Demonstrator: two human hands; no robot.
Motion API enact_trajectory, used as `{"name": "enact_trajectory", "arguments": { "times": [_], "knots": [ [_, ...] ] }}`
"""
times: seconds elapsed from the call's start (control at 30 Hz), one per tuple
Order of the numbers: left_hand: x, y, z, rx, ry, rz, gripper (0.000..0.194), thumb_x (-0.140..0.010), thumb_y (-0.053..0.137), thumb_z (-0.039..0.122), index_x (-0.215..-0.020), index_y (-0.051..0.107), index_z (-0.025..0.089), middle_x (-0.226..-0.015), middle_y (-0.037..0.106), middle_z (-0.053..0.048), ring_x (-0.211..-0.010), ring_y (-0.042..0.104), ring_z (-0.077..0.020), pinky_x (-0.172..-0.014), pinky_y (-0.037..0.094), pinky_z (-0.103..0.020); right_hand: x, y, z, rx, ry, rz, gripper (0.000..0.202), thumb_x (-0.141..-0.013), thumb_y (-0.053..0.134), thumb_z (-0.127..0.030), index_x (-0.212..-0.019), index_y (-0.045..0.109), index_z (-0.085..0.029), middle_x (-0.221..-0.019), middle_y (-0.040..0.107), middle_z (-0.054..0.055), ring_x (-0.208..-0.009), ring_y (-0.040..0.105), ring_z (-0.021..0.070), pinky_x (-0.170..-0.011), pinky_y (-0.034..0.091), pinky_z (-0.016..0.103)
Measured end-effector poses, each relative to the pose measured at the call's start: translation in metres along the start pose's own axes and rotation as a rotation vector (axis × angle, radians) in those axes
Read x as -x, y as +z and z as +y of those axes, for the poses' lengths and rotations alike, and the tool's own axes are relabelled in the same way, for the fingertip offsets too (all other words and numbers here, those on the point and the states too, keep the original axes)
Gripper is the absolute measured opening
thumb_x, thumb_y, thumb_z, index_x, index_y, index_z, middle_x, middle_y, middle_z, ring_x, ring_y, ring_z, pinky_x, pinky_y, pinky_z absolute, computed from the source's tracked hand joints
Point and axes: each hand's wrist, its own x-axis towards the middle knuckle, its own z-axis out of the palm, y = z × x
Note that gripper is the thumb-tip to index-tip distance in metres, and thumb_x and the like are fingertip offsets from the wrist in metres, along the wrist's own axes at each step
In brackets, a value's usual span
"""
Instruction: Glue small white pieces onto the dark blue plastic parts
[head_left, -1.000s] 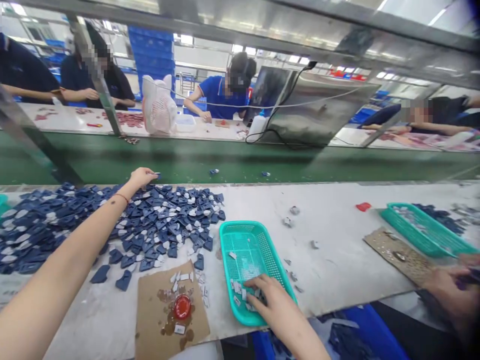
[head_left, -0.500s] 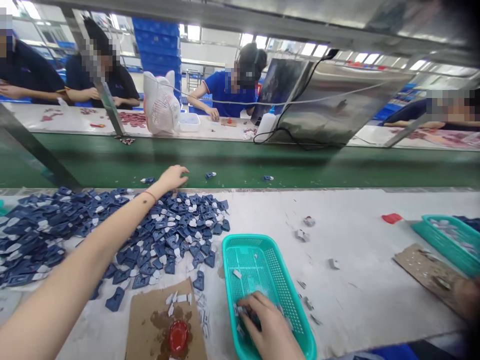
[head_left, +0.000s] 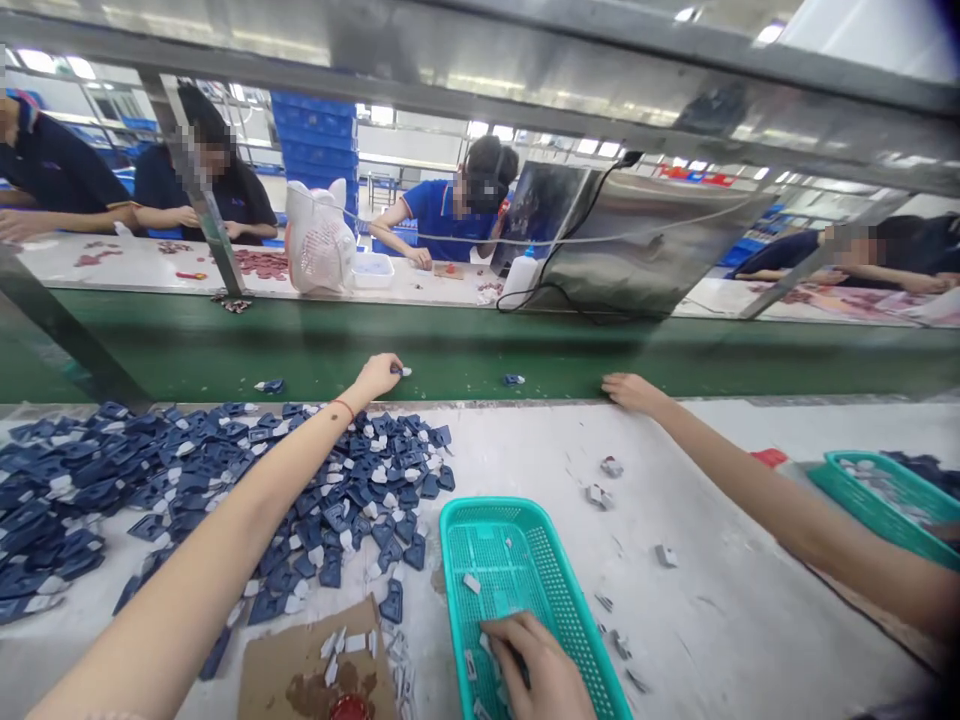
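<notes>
My left hand point(head_left: 379, 376) reaches out to the green belt, fingers closed on a small dark blue plastic piece with a white tip point(head_left: 405, 372). Below that forearm spreads a heap of similar blue pieces with white tips point(head_left: 367, 450). My right hand point(head_left: 541, 668) is down inside a teal plastic basket point(head_left: 551, 540), its fingers curled in among small grey pieces point(head_left: 471, 583). What those fingertips hold, if anything, is hidden. Left of the basket lies a cardboard sheet point(head_left: 281, 665) with loose pale pieces and a red lid-like dish point(head_left: 350, 708) on a wet stain.
A co-worker's arm point(head_left: 720, 460) reaches in from the right, its hand at the belt point(head_left: 450, 385). Single blue pieces lie on the belt. Grey scraps point(head_left: 598, 496) dot the white table. Another teal basket point(head_left: 847, 490) stands at right. Several people sit across the belt.
My left hand has moved right along the belt and closed on a blue piece. My right hand stays in the basket. A co-worker's arm has stretched in from the right.
</notes>
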Motion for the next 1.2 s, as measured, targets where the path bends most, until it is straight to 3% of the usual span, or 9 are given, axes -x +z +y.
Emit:
{"name": "enact_trajectory", "arguments": {
  "times": [0.13,0.2,0.33,0.5,0.67,0.8,0.87,0.97,1.2],
  "knots": [
    [0.044,-0.023,0.009,0.309,-0.115,0.015,0.027,-0.093,0.055,0.018,-0.118,0.058,0.009,-0.103,0.067,-0.01,-0.083,0.068,-0.0154,-0.078,0.057,-0.032,0.004,0.0,-0.008,0.002,0.056,0.034,0.033,-0.093,0.038,-0.027,-0.101,0.07,-0.02,-0.1,0.069,0.011,-0.096,0.066,0.0265,-0.084,0.05,0.039],
    [0.081,-0.039,0.013,0.432,-0.145,0.026,0.028,-0.091,0.053,0.01,-0.118,0.057,0.006,-0.101,0.069,-0.011,-0.082,0.07,-0.0127,-0.082,0.057,-0.027,0.006,0.001,-0.011,0.019,0.057,0.035,0.032,-0.092,0.04,-0.028,-0.103,0.068,-0.019,-0.098,0.069,0.011,-0.094,0.066,0.0266,-0.082,0.051,0.039],
    [0.174,-0.062,0.019,0.667,-0.193,0.043,0.028,-0.08,0.068,0.014,-0.108,0.064,0.012,-0.108,0.071,-0.009,-0.082,0.072,-0.0149,-0.073,0.059,-0.022,0.009,0.005,-0.014,0.105,0.023,0.015,0.021,-0.087,0.05,-0.029,-0.097,0.067,-0.02,-0.094,0.067,0.009,-0.09,0.065,0.0262,-0.076,0.051,0.038],
    [0.277,-0.06,0.005,0.779,-0.354,-0.01,0.044,-0.072,0.079,0.028,-0.112,0.063,0.018,-0.109,0.073,-0.009,-0.078,0.074,-0.0201,-0.065,0.06,-0.023,0.004,0.01,-0.013,0.218,-0.027,0.018,0.017,-0.087,0.05,-0.023,-0.088,0.066,-0.019,-0.091,0.067,0.009,-0.088,0.066,0.027,-0.075,0.051,0.038],
    [0.346,-0.046,-0.023,0.962,-0.53,0.032,0.043,-0.073,0.079,0.035,-0.11,0.065,0.019,-0.112,0.071,-0.009,-0.088,0.073,-0.0223,-0.068,0.059,-0.023,0.007,0.006,-0.025,0.185,-0.11,0.126,0.015,-0.087,0.053,-0.025,-0.084,0.066,-0.019,-0.087,0.068,0.008,-0.083,0.066,0.0257,-0.073,0.051,0.037],
    [0.382,-0.034,-0.041,1.043,-0.654,0.078,0.044,-0.067,0.084,0.034,-0.105,0.07,0.018,-0.097,0.073,-0.007,-0.074,0.072,-0.0163,-0.06,0.057,-0.019,0.025,0.01,-0.06,0.027,-0.239,0.201,0.013,-0.09,0.057,-0.029,-0.088,0.066,-0.021,-0.09,0.067,0.006,-0.083,0.065,0.0214,-0.075,0.05,0.032],
    [0.392,-0.028,-0.049,1.047,-0.675,0.094,0.041,-0.065,0.085,0.036,-0.098,0.072,0.015,-0.091,0.074,-0.007,-0.066,0.069,-0.0133,-0.058,0.055,-0.018,0.034,0.02,-0.082,-0.017,-0.3,0.107,0.01,-0.091,0.057,-0.026,-0.09,0.065,-0.021,-0.09,0.066,0.005,-0.085,0.064,0.0199,-0.075,0.05,0.03],
    [0.4,-0.024,-0.057,1.028,-0.638,0.084,0.036,-0.064,0.085,0.036,-0.091,0.073,0.015,-0.096,0.074,-0.008,-0.076,0.069,-0.0154,-0.062,0.055,-0.019,0.042,0.039,-0.106,-0.007,-0.342,-0.042,0.009,-0.093,0.054,-0.02,-0.09,0.064,-0.021,-0.091,0.064,0.005,-0.087,0.063,0.0195,-0.074,0.05,0.03],
    [0.408,-0.026,-0.064,0.957,-0.55,0.093,0.027,-0.072,0.078,0.033,-0.094,0.075,0.018,-0.093,0.075,-0.006,-0.083,0.068,-0.0165,-0.074,0.054,-0.021,0.043,0.062,-0.118,0.074,-0.34,-0.108,0.011,-0.093,0.052,-0.014,-0.091,0.062,-0.019,-0.091,0.062,0.005,-0.088,0.062,0.0202,-0.077,0.051,0.033]
  ]
}}
